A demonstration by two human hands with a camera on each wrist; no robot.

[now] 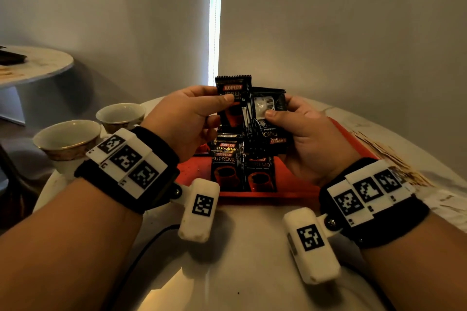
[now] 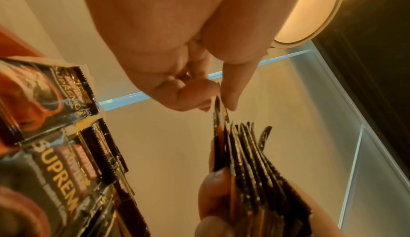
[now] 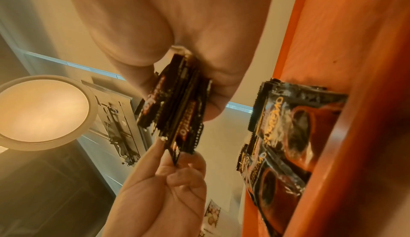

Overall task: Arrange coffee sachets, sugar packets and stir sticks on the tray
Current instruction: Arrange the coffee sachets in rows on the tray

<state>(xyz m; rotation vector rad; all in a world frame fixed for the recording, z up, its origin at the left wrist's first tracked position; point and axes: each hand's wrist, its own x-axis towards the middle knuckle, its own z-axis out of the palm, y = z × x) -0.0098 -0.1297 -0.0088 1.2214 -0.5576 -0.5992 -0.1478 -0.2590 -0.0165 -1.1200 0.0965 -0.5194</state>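
A red tray lies on the round white table with black coffee sachets laid flat on it in two columns, also seen in the wrist views. Above the tray my right hand grips a fanned stack of sachets, thumb on the front one. My left hand pinches one upright sachet between thumb and forefinger at the stack's left edge. No sugar packets or stir sticks are identifiable.
Two gold-rimmed white cups stand at the table's left edge. A second round table is further back on the left. A black cable runs over the near side of the table. Brownish marks lie right of the tray.
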